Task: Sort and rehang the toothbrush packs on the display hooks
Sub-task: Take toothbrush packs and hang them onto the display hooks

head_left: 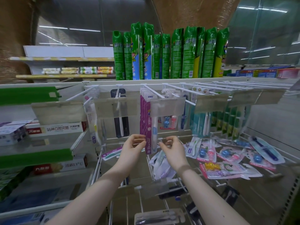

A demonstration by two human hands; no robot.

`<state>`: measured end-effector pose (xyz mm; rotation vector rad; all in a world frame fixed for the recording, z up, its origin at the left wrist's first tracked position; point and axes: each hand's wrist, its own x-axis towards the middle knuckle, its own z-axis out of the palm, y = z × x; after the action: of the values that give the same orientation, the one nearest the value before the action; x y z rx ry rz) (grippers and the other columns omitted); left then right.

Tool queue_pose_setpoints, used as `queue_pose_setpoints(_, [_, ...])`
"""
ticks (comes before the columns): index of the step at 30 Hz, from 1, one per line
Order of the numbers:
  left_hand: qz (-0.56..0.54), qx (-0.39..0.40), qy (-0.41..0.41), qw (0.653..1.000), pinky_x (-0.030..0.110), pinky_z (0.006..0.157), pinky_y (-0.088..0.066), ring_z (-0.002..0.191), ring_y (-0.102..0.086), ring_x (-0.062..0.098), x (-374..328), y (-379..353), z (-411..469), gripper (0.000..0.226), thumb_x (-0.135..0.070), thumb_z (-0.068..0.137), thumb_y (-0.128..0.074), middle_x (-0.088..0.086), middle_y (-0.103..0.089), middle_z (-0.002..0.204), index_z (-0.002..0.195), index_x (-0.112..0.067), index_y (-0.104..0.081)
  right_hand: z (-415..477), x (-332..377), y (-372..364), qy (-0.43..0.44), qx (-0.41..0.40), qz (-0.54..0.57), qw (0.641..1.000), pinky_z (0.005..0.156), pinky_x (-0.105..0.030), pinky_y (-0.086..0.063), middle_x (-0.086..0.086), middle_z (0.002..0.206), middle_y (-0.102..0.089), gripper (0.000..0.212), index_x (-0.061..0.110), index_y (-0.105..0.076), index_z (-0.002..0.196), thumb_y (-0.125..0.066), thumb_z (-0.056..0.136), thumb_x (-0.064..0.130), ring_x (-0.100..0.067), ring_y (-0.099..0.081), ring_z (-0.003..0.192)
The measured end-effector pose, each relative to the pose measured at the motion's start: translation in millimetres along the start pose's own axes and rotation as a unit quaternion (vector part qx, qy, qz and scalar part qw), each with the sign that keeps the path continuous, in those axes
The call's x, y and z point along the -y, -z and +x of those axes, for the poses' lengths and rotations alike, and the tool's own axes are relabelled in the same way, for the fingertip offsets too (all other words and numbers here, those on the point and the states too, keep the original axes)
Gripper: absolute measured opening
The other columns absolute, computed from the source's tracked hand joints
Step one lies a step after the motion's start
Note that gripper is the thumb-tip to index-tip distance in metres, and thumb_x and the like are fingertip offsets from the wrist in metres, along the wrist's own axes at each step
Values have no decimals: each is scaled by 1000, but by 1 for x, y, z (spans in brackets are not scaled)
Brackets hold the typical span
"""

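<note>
A row of purple toothbrush packs hangs from a white display hook in the middle of the rack. My left hand pinches the lower left edge of the front purple pack. Just right of that pack's bottom, my right hand has its fingers curled; whether it touches the pack is unclear. A dark pack hangs to the left, teal packs and green packs to the right. Loose children's toothbrush packs lie piled on the wire shelf at right.
Green spray cans stand on the top shelf above the hooks. Toothpaste boxes fill the shelves at left. Clear price-tag holders hang at the hook ends. More hooks and packs sit below my arms.
</note>
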<state>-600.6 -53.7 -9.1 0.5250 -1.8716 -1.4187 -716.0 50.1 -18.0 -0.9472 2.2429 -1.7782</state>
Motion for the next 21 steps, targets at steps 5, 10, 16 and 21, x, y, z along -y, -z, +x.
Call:
queue_pose_setpoints(5, [-12,19,10,1000,20,77,-46,100,-61,10,5,2,-16,11,-19,93,-57,-2,-66,105,103,-21,-61,-19,1,-1,-16,-1,2,1000,77,-20,-38,0,102,-54,30,9,-48,118,-58,92,21,-14,-55,95])
queue_pose_setpoints(10, [-20,28,11,999,20,73,-44,97,-60,15,6,3,-26,9,-15,93,-58,3,-65,105,97,-22,-61,-32,3,-6,-42,-10,-4,999,70,-22,-41,-6,105,-55,32,7,-48,120,-58,92,20,-19,-55,97])
queue_pose_setpoints(16, [-31,71,-3,997,18,71,-46,95,-62,17,11,-4,-40,10,-13,92,-58,6,-65,103,99,-21,-57,-50,1,-4,-69,-32,10,997,47,-11,-40,-6,110,-55,31,11,-49,122,-57,93,18,-14,-53,79])
queue_pose_setpoints(21, [-40,105,4,994,27,75,-48,89,-61,20,11,-20,-44,10,-10,92,-57,11,-64,103,99,-17,-56,-60,0,10,-68,-60,13,996,57,-17,-45,-1,104,-55,25,16,-48,116,-56,93,18,-11,-57,71])
